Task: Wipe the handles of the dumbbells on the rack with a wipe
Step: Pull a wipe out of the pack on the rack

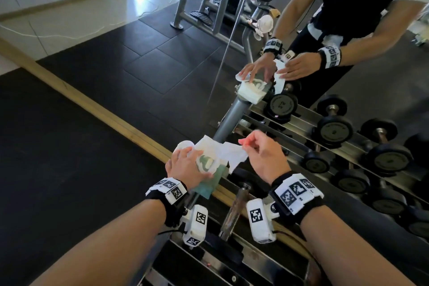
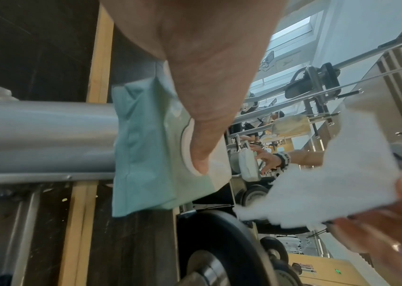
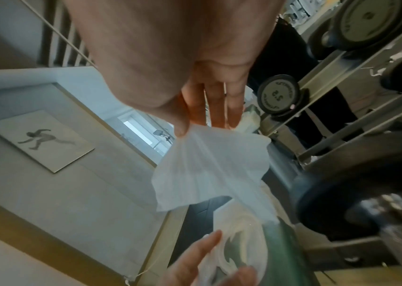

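Left hand (image 1: 185, 162) presses pack (image 1: 209, 169) flat, fingers straight | right hand (image 1: 260, 151) pinches wipe (image 1: 229, 153) | advice: pull steadily, pack pinned, before dumbbell (image 1: 241, 206) handles.

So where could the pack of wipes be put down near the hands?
Free: the grey rack tube beyond the wipe pack. Crowded: the rack shelves to the right, lined with dumbbells.

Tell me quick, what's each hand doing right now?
Left hand: fingers spread flat, pressing the wipes pack down.
Right hand: pinching a white wipe between thumb and fingers.
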A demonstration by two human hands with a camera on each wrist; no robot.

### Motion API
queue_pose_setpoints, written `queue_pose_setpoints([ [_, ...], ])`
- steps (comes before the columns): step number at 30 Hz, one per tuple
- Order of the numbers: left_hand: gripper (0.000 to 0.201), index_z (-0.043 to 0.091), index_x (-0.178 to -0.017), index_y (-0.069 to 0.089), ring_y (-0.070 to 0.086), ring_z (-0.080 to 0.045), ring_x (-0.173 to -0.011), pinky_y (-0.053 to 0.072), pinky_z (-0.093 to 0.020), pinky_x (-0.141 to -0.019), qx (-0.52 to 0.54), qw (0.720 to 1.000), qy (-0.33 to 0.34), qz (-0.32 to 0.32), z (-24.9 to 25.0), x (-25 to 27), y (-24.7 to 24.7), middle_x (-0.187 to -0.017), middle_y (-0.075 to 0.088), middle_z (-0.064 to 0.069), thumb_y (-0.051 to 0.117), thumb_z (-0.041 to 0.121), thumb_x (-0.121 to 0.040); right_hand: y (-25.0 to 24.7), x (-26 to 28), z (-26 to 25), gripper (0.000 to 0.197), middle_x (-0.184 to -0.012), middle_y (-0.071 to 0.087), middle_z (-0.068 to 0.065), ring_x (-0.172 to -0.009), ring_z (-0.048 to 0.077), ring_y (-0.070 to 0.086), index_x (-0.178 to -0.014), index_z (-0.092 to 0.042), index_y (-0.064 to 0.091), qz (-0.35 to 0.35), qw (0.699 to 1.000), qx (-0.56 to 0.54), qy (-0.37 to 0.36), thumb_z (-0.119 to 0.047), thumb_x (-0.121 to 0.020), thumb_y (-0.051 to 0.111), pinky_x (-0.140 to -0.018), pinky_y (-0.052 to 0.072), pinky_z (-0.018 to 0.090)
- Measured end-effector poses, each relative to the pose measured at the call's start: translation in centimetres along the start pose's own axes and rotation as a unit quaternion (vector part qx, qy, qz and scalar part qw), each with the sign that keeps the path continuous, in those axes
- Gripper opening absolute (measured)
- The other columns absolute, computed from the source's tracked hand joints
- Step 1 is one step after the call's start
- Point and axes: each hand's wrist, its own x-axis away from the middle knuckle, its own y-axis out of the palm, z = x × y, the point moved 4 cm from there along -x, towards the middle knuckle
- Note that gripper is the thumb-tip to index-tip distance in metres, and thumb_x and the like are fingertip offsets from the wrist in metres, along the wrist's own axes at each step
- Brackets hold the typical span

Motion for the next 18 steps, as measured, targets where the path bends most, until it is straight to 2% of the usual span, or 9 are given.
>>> queue_pose_setpoints([
  [2,0.084,0.038,-0.147,0.036,0.014,-0.019,-0.148,0.017,-0.047,-0.12,0.008,0.999,0.027,-0.022,0.8,0.8,-1.4,-0.159,0.025,0.008,0.072,0.062,-0.075,-0.4,1.4,0.7,0.014,-0.094,0.072,-0.011,-0.087,-0.003,0.065,-0.082,-0.021,0.058,0.019,0.999,-0.038,0.022,-0.012,-0.093,0.062,-0.079,0.047,0.015],
  [4,0.076,0.028,-0.145,0.045,0.03,-0.017,-0.144,0.028,-0.042,-0.117,0.081,0.994,0.066,-0.027,1.9,2.3,-2.9,-0.153,0.039,0.005,0.077,0.048,-0.079,-0.7,2.8,1.3,0.014,-0.087,0.072,-0.008,-0.082,-0.001,0.065,-0.081,-0.024,0.061,0.042,0.995,-0.072,0.046,-0.016,-0.091,0.065,-0.075,0.047,0.017],
  [7,0.036,0.024,-0.122,0.066,0.056,-0.01,-0.121,0.042,-0.032,-0.108,0.2,0.972,0.116,-0.028,3.6,5.4,-4.4,-0.126,0.064,0.007,0.07,0.013,-0.088,-0.7,4.8,1.5,0.011,-0.083,0.07,-0.003,-0.082,0.01,0.065,-0.081,-0.023,0.064,0.068,0.986,-0.133,0.078,-0.018,-0.09,0.068,-0.074,0.046,0.021],
  [9,0.032,0.024,-0.105,0.07,0.063,-0.01,-0.109,0.048,-0.03,-0.102,0.29,0.951,0.097,-0.046,4.7,7.4,-5.1,-0.111,0.07,0.007,0.059,-0.001,-0.089,-0.6,6.2,1.0,0.008,-0.084,0.069,-0.002,-0.083,0.013,0.064,-0.083,-0.021,0.066,0.083,0.979,-0.167,0.084,-0.017,-0.09,0.067,-0.074,0.048,0.023],
  [11,0.019,0.018,-0.092,0.07,0.067,-0.016,-0.097,0.052,-0.031,-0.094,0.363,0.926,0.082,-0.066,5.8,9.0,-5.6,-0.098,0.073,0.0,0.062,0.001,-0.089,-0.4,7.6,0.4,0.007,-0.084,0.069,0.002,-0.083,0.018,0.065,-0.085,-0.016,0.067,0.094,0.972,-0.199,0.085,-0.014,-0.091,0.067,-0.077,0.054,0.033],
  [12,0.007,0.013,-0.088,0.07,0.066,-0.018,-0.09,0.052,-0.033,-0.088,0.378,0.919,0.087,-0.073,6.5,9.8,-5.9,-0.091,0.073,-0.006,0.067,0.007,-0.089,-0.3,8.4,0.0,0.007,-0.084,0.069,0.004,-0.082,0.02,0.065,-0.085,-0.014,0.067,0.1,0.969,-0.212,0.083,-0.013,-0.092,0.066,-0.079,0.055,0.038],
  [13,0.005,0.009,-0.087,0.07,0.065,-0.018,-0.083,0.053,-0.035,-0.083,0.383,0.916,0.1,-0.072,7.1,10.6,-6.3,-0.087,0.072,-0.011,0.07,0.014,-0.088,-0.3,9.1,-0.2,0.007,-0.084,0.07,0.004,-0.081,0.019,0.065,-0.085,-0.013,0.066,0.106,0.966,-0.22,0.08,-0.012,-0.092,0.065,-0.08,0.055,0.04],
  [15,0.016,0.006,-0.086,0.071,0.061,-0.017,-0.074,0.051,-0.036,-0.075,0.381,0.915,0.121,-0.053,7.7,12.0,-6.7,-0.078,0.07,-0.012,0.073,0.021,-0.087,-0.4,10.6,-0.7,0.007,-0.086,0.072,0.001,-0.083,0.015,0.067,-0.085,-0.013,0.065,0.109,0.965,-0.226,0.073,-0.012,-0.092,0.065,-0.081,0.056,0.038],
  [18,0.011,0.01,-0.085,0.07,0.061,-0.015,-0.075,0.052,-0.038,-0.078,0.358,0.922,0.143,-0.023,8.4,13.3,-7.7,-0.076,0.069,-0.005,0.069,0.02,-0.091,-0.6,12.8,-0.9,0.008,-0.098,0.073,-0.004,-0.093,0.015,0.068,-0.091,-0.017,0.063,0.063,0.966,-0.243,0.058,-0.011,-0.089,0.069,-0.081,0.056,0.03],
])
